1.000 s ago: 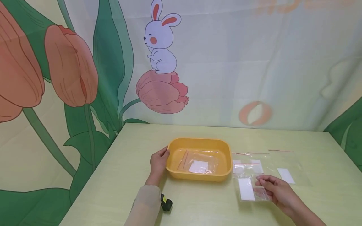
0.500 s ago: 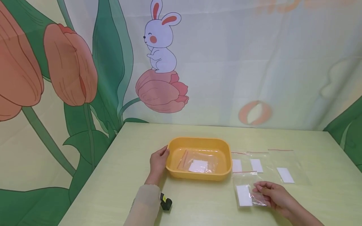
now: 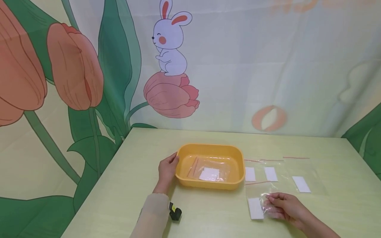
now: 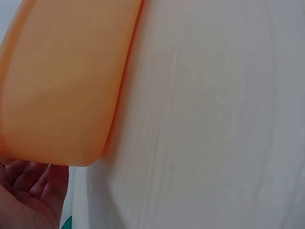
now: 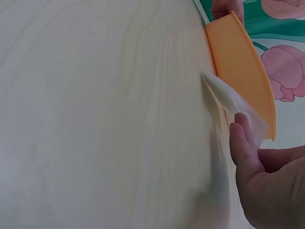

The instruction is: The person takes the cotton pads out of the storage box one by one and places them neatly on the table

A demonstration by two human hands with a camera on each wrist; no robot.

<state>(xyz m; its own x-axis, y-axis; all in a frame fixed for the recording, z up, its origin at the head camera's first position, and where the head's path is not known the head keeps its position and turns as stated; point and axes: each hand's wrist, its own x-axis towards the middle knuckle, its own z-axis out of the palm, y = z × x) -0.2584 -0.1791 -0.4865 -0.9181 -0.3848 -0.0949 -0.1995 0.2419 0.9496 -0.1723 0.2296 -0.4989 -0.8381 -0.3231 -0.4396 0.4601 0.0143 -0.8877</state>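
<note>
My right hand [image 3: 287, 208] pinches the right edge of a clear zip bag [image 3: 252, 191] with a red seal line and a white card [image 3: 256, 209] inside. The bag is low over the table, in front of the tray's right end; in the right wrist view the bag [image 5: 233, 102] tilts up from the tabletop at the fingertips. At the left end of a yellow plastic tray [image 3: 208, 185], my left hand [image 3: 167, 173] grips the rim. Overlapping clear bags [image 3: 194, 168] with white cards lie inside the tray. The left wrist view shows fingers behind the tray's end wall [image 4: 57, 95].
Right of the tray lie several more clear zip bags with red seals, among them one with a white card [image 3: 301, 184] farthest right. A small black device [image 3: 175, 213] sits at the left sleeve [image 3: 153, 211]. A printed cloth [image 3: 226, 66] hangs behind the table [image 3: 143, 142].
My right hand has lowered the zip bag toward the near side of the table, uncovering the white cards behind it. My left hand and the tray stay in place.
</note>
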